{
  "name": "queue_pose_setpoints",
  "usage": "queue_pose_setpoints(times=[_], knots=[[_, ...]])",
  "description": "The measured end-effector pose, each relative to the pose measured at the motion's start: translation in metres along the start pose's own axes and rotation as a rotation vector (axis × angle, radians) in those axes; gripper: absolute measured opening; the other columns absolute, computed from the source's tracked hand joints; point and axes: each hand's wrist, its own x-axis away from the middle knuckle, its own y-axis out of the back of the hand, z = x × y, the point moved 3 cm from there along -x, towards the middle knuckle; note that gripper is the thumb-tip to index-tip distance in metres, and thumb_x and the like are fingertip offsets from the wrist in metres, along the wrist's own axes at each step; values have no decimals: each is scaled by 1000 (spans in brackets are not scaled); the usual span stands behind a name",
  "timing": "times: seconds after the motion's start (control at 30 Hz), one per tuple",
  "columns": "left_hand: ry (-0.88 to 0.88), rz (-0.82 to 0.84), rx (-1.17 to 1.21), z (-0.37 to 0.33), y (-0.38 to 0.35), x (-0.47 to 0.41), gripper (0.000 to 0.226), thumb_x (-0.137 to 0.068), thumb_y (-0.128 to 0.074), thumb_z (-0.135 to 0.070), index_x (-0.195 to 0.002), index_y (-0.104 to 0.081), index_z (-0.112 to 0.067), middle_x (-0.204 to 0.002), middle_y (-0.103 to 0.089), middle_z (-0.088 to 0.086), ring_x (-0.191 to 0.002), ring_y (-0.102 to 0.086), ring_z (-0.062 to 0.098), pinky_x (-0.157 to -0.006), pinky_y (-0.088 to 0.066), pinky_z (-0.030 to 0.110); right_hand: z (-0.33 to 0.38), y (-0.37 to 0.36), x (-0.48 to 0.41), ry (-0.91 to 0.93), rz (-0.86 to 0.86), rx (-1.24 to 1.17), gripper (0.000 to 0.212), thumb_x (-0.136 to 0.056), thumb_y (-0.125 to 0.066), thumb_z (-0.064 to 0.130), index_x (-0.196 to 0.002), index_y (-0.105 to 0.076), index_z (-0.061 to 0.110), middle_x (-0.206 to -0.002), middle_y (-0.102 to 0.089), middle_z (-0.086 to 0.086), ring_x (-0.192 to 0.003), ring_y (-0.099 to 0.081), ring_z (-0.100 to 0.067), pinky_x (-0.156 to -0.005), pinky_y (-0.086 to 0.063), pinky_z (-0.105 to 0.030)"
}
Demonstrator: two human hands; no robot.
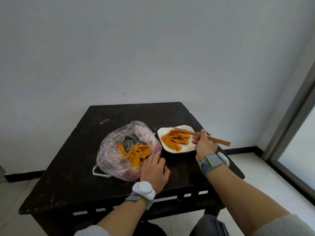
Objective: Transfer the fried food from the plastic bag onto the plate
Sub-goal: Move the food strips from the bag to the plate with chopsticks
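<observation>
- Table (71,164): dark, worn wood, square top, set against a pale wall. Scuff marks show near its far left edge.
- Bag (112,149): clear plastic, crumpled, lying on the left half of the table with its mouth spread open upward. One handle loop trails onto the table at the near left side.
- Food in bag (136,154): orange fried strips piled inside the bag, toward its right side. A red patch shows through the plastic at the right edge.
- Left hand (155,171): palm down at the near right edge of the bag, fingers curled and resting on the plastic just beside the strips. Whether the fingers pinch the plastic or only press on it cannot be told. A white device on a grey strap sits on the wrist.
- Plate (163,132): white, squarish with rounded corners, just right of the bag, on the table.
- Food on plate (175,139): several orange strips heaped across the middle of the plate.
- Chopsticks (189,132): a brown pair, tips above the far side of the plate, over the strips. No strip is visibly held between the tips. The shafts run right and toward the viewer.
- Right hand (204,143): at the right edge of the plate, fingers closed around the chopsticks at mid-length. A grey strap with a white device wraps the wrist.
</observation>
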Motion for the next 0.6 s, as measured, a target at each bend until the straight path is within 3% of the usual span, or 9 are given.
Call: queue_pose_setpoints(times=[0.1,0.2,0.33,0.43,0.53,0.6], knots=[[-4,-16,4,0,2,1,21,-77,-43,-32,-75,-58,-17,-80,-53,1,-75,-50,20,-63,-45,32,6,2,7,56,29,60,43,-90,-61,44,-105,-68,4,-76,-75,-5,-50,-64,-10,-59,-52,-25],[-2,-34,11,1,5,3,20,-77,-44,-32,-73,-57,-17,-79,-52,0,-73,-49,20,-62,-43,32,16,4,14,134,48,107,35,-93,-60,40,-87,-73,9,-74,-73,-5,-57,-65,-14,-75,-55,-33],[6,-27,12,5,7,7,20,-77,-44,-31,-74,-57,-16,-79,-53,1,-73,-49,22,-62,-43,34,30,10,23,260,54,229,38,-96,-55,40,-82,-73,9,-75,-73,-7,-58,-63,-16,-76,-54,-32],[6,-20,10,8,11,8,21,-78,-43,-31,-74,-57,-16,-79,-53,2,-73,-50,22,-61,-43,36,38,14,27,330,41,312,43,-96,-51,39,-75,-74,10,-66,-71,-4,-57,-65,-19,-83,-55,-40],[5,-21,15,11,14,9,23,-78,-43,-31,-75,-58,-15,-80,-54,2,-75,-51,23,-63,-44,37,42,15,27,351,45,339,44,-93,-48,38,-63,-71,16,-55,-68,-1,-58,-66,-23,-86,-54,-47],[11,-23,23,13,17,8,23,-79,-43,-31,-75,-58,-14,-81,-54,3,-76,-51,24,-64,-44,38,46,18,30,333,48,306,43,-95,-48,36,-66,-71,13,-56,-68,-3,-53,-64,-22,-82,-56,-44]])
